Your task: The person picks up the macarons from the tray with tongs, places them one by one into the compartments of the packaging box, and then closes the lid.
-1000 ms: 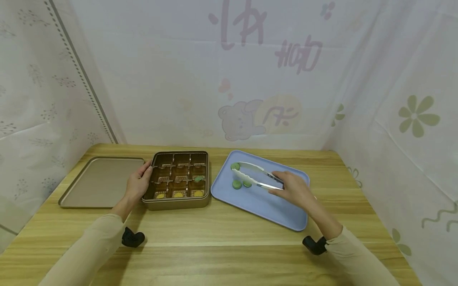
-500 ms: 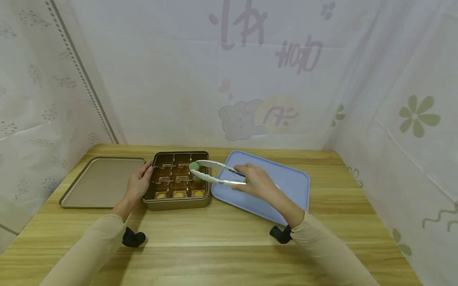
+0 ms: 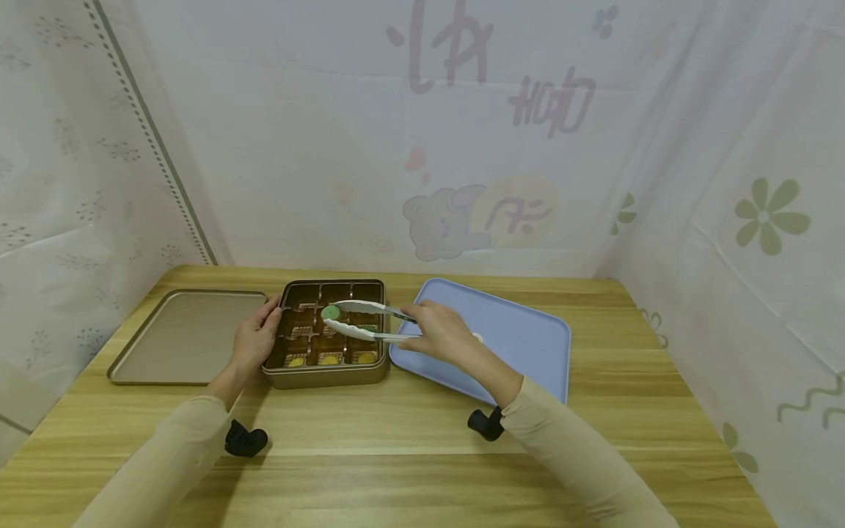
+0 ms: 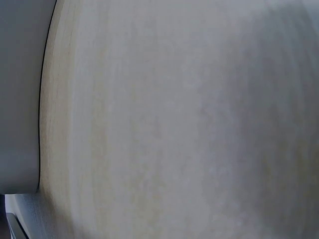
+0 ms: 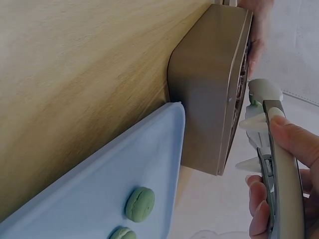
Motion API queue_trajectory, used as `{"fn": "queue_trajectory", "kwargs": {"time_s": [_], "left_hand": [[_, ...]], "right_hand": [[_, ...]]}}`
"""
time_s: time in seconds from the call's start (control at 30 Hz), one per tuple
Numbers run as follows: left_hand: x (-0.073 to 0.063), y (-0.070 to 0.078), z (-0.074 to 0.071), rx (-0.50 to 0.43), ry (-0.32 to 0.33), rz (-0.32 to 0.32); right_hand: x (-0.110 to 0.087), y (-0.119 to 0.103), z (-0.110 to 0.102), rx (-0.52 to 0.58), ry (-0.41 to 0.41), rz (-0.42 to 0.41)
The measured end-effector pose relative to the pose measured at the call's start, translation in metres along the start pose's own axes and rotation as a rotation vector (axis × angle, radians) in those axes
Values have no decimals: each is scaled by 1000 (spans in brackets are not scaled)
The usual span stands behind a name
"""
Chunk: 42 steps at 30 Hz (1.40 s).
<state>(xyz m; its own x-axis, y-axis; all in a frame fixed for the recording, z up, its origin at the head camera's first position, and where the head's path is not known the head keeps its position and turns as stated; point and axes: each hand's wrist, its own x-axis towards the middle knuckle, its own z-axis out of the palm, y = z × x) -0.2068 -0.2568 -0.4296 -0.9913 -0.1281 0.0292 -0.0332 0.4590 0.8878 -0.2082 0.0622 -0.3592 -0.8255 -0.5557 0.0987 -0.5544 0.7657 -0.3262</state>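
My right hand (image 3: 439,331) grips a pair of tongs (image 3: 359,304) with pale scalloped tips. Between the tips is a green macaron (image 3: 331,313), over the middle of the brown box (image 3: 323,376). Inside the box is a divided insert; yellow macarons (image 3: 328,360) lie in its front row, and a green one shows partly behind the tongs at right. My left hand (image 3: 254,339) rests against the box's left side, fingers extended along it. In the right wrist view, a green macaron (image 5: 140,204) and part of another (image 5: 123,234) lie on the blue tray (image 5: 99,184).
A flat bronze-coloured lid (image 3: 188,337) lies left of the box. The blue tray sits close to the box's right side, partly under my right forearm. Printed cloth (image 3: 317,147) hangs behind and on both sides of the wooden table (image 3: 370,447).
The tongs have carried a green macaron from the blue tray leftward to over the middle of the box. My left hand has stayed at the box's side.
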Motion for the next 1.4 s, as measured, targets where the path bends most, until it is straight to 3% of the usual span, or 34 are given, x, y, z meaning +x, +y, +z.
{"fn": "queue_trajectory", "kwargs": {"time_s": [0.37,0.9,1.13,1.4], "left_hand": [[-1,-4,0,-13,5,22],[0,0,0,-10,-8,5],[-1,-1,0,-9,6,12],[0,-3,0,-33,6,23]], "right_hand": [[10,-4,5,-5,-27,5],[15,-7,1,1,-54,18],[10,-3,5,24,-35,6],[-8,7,3,45,12,20]]}}
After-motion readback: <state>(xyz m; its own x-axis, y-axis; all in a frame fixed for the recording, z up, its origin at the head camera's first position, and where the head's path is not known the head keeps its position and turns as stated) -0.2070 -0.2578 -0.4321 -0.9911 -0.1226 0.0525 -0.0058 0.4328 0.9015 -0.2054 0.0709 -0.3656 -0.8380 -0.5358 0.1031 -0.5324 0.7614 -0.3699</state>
